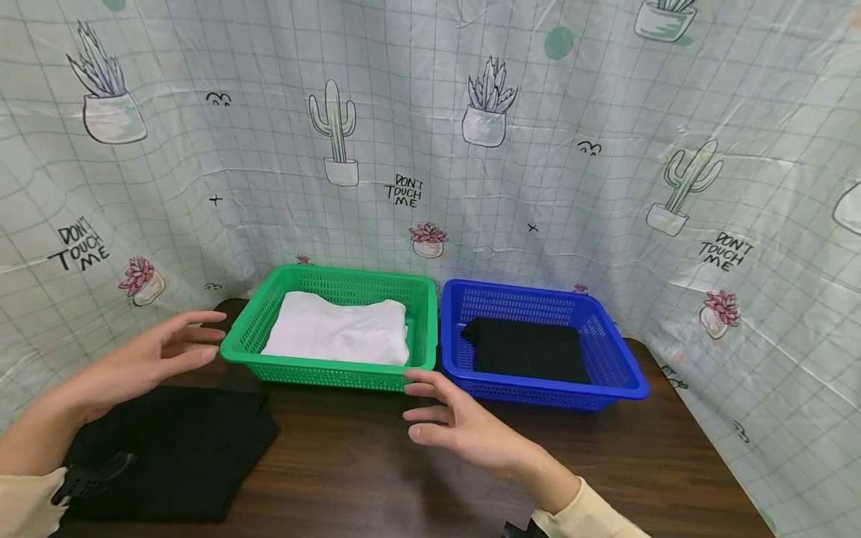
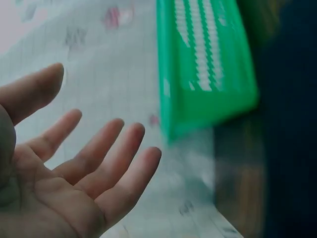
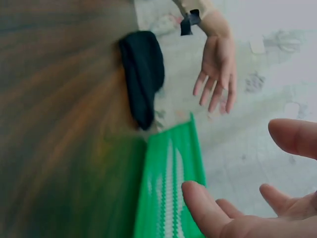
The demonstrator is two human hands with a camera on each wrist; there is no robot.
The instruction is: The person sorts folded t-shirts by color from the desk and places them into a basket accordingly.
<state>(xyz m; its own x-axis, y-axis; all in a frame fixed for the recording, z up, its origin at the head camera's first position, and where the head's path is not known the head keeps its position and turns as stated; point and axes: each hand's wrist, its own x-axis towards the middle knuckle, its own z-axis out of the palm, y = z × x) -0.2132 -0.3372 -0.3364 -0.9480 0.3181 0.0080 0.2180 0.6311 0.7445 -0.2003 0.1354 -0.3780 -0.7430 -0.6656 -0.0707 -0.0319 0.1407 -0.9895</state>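
My left hand (image 1: 158, 355) hovers over the far edge of a folded black cloth (image 1: 175, 448), its fingertips near the left end of a green basket (image 1: 336, 373). Folded white cloth (image 1: 339, 329) lies inside that basket. Fingers spread and holding nothing, the left hand (image 2: 74, 183) also shows palm-up in the left wrist view. My right hand (image 1: 464, 426) is raised above the table in front of the gap between the baskets, its fingers loosely bent around nothing. In the right wrist view, the green basket (image 3: 168, 183) lies beyond its fingertips.
A blue basket (image 1: 545, 387) with a folded black cloth (image 1: 531, 351) in it stands right of the green one. Both sit at the back of the dark wooden table (image 1: 336, 463). A printed curtain (image 1: 430, 134) hangs behind and along both sides.
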